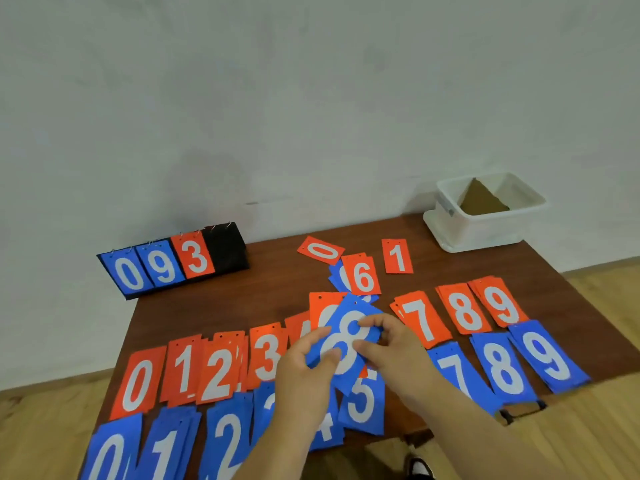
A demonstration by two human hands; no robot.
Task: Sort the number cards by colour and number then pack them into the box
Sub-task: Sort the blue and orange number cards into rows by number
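Two hands (349, 355), blue 8 card (346, 336), tilted right.

Bare indoor rm: plain wall (311, 98), wood floor (606, 445), table (277, 282).

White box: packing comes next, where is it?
In the head view, the white box sits at the far right corner of the table, beyond the red 1 card.

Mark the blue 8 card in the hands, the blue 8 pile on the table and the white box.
held blue 8 card (348, 337): head view, on the white digit's waist.
blue 8 pile (503, 370): head view, middle of the top card.
white box (485, 226): head view, on its front wall.
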